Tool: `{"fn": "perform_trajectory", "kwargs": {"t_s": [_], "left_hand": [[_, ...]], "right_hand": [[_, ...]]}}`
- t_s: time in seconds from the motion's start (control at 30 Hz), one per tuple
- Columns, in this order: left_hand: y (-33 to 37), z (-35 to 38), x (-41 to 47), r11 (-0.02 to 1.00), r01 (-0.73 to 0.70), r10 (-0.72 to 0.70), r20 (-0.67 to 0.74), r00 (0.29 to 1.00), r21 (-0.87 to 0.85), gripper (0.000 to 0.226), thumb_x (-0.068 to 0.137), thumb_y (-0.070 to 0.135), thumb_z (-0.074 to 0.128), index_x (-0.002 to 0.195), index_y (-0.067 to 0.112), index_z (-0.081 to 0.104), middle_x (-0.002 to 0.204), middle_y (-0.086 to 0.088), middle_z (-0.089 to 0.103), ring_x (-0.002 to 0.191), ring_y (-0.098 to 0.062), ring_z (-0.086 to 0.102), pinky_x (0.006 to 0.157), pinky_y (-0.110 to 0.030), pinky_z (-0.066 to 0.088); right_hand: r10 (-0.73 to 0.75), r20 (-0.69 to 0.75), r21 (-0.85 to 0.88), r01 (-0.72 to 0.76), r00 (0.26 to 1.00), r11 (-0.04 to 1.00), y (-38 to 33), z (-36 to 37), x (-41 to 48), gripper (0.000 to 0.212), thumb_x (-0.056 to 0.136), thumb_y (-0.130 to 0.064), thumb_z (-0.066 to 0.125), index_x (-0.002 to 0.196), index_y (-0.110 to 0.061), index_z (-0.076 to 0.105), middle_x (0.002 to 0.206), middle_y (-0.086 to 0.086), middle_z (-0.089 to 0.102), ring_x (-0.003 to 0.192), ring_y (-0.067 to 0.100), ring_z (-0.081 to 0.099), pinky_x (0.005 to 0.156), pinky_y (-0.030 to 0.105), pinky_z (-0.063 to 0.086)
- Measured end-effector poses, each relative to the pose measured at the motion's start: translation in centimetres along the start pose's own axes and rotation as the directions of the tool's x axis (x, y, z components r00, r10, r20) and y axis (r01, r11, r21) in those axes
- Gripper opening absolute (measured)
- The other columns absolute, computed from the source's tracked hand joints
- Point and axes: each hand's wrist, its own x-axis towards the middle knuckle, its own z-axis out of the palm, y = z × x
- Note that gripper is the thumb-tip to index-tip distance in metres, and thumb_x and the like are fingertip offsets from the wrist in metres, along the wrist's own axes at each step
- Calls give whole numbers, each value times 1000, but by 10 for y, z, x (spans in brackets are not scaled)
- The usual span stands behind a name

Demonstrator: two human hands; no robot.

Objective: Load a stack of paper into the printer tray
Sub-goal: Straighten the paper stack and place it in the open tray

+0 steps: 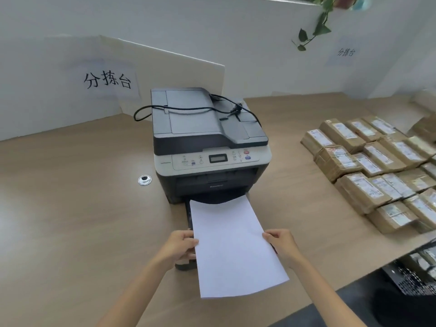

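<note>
Paper stack held over the pulled-out printer tray, one hand on each long edge.

The wooden table (70,208) lies bare left of the printer (207,147); parcels (377,171) crowd its right side. The white paper stack (233,244) lies flat over the tray (187,264), far end at the printer mouth, near end overhanging. Left hand (180,247) and right hand (282,245) pinch its sides.

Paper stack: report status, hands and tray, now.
Left hand and right hand grip the paper stack by its side edges. Far end in the pulled-out tray of the printer, near end overhanging. Nothing in the way.
</note>
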Motion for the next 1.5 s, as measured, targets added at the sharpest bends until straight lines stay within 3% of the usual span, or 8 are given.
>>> {"fn": "perform_trajectory", "kwargs": {"t_s": [0.13,0.3,0.67,0.93,1.1,1.17,1.33,1.5], "left_hand": [[2,17,15,998,38,-40,-55,998,-43,22,91,1,50,108,-7,63,99,-17,71,59,-10,69,53,-18,53],[4,40,28,989,79,-99,-164,981,-125,23,92,6,51,106,-9,62,107,-19,70,87,-23,71,63,-24,58],[-1,62,41,942,143,-250,-350,903,-302,34,94,16,52,126,6,55,125,-12,62,116,-29,57,92,-37,50],[3,50,61,915,185,-315,-350,882,-358,39,93,11,54,131,4,49,129,-17,57,117,-33,56,95,-43,50],[6,43,74,919,173,-304,-357,883,-355,39,94,7,51,132,1,48,126,-18,60,113,-33,58,99,-45,46],[8,41,80,922,179,-306,-362,881,-343,38,94,8,50,132,1,47,128,-16,58,110,-30,57,97,-41,46],[10,37,99,923,154,-287,-365,886,-352,37,95,6,47,132,1,48,113,-13,62,92,-22,59,76,-29,49],[13,35,110,936,113,-246,-388,888,-334,26,95,1,43,117,7,56,80,3,60,56,-3,63,41,-7,46]], "right_hand": [[14,78,2,-14,997,1000,7,-12,27,27,89,-7,51,72,12,61,52,-3,48,44,10,38,42,14,29],[35,161,20,-39,986,999,17,-29,56,26,86,-14,55,63,-2,57,58,6,40,55,17,31,50,23,23],[161,237,29,-172,958,985,34,-25,90,28,89,-10,54,93,18,54,72,8,50,63,19,42,55,25,33],[229,178,43,-240,957,970,27,-14,103,29,91,-10,53,95,18,53,58,6,42,40,14,31,41,15,24],[237,156,97,-254,959,962,24,-3,118,21,90,-12,58,103,1,68,78,17,64,65,31,49,60,36,42],[246,143,93,-261,959,961,24,1,124,21,89,-14,59,106,-3,67,83,21,70,70,42,55,68,45,49],[256,172,134,-280,951,951,23,6,135,24,92,-13,56,111,-1,63,90,9,71,78,26,64,56,23,52],[258,131,157,-277,957,948,23,15,150,32,91,-11,57,119,3,58,109,17,67,95,30,63,77,29,51]]}}
